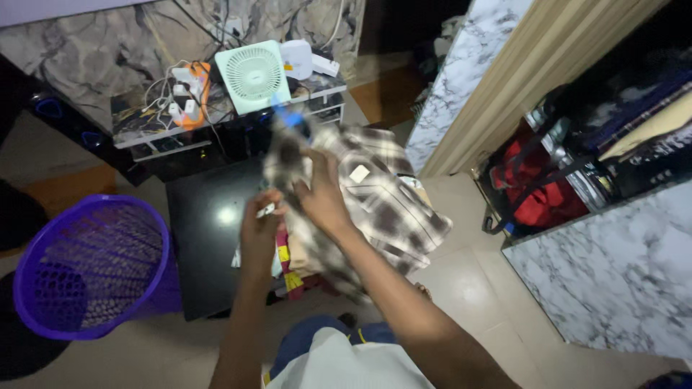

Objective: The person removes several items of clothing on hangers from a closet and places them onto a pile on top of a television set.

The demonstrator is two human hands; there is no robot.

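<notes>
Head view, shirt: a checked brown-and-cream shirt (375, 194) held up, blurred, above the black worktop (205, 238).
Left hand (261, 227): fingers clenched on the shirt's near-left edge.
Right hand (321, 191): fingers grasping the cloth higher up.
Left: purple basket (86, 266).

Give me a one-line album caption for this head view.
Both hands, left and right, hold up a plaid shirt beside a purple basket.

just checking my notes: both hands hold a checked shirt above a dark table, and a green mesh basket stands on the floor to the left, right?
Not quite: the basket is purple, not green, as the head view shows. The rest holds: the left hand and right hand grip the checked shirt above the dark table.
</notes>
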